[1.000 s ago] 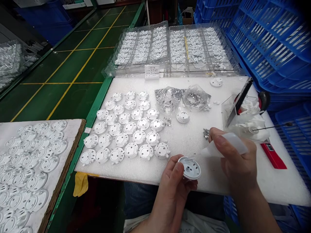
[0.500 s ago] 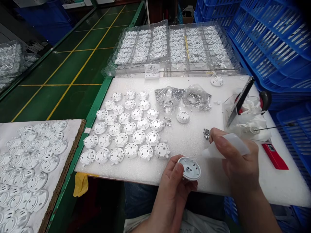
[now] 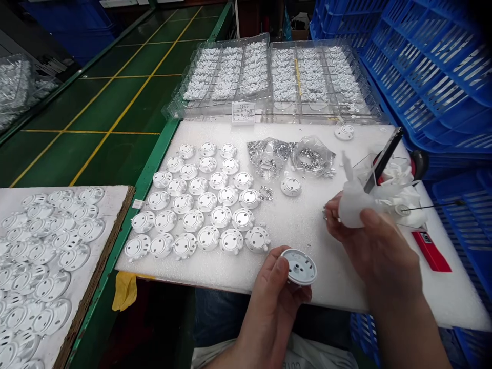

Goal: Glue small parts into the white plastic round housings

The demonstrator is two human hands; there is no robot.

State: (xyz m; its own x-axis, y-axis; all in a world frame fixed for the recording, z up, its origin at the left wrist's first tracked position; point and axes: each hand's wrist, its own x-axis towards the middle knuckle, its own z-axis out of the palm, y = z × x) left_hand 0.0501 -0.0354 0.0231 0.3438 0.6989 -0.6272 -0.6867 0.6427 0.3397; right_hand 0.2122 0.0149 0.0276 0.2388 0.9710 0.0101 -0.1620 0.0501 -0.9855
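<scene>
My left hand [image 3: 271, 287] is closed round the edge of a round white plastic housing [image 3: 302, 267], its hollow inner face turned up toward me. In my right hand [image 3: 378, 251] is a translucent squeeze bottle [image 3: 350, 205], held nearly upright with its nozzle pointing up. The fingertips of that hand reach down by some small metal parts on the white foam board [image 3: 284, 225]. Several similar white housings [image 3: 207, 201] lie in rows to the left, outer faces up. A single housing [image 3: 291, 186] sits apart from them, near the bags.
Two clear bags of small metal parts [image 3: 312, 156] lie behind my hands. Compartmented clear trays [image 3: 251, 100] of white pieces stand at the back. A clear box [image 3: 407, 218] with tools, a red object [image 3: 431, 251] and blue crates [image 3: 426, 77] are at right.
My right hand has swung the squeeze bottle away from the housing, from tilted down to nozzle up, and its fingers have moved to the small metal parts. My left hand stays almost still.
</scene>
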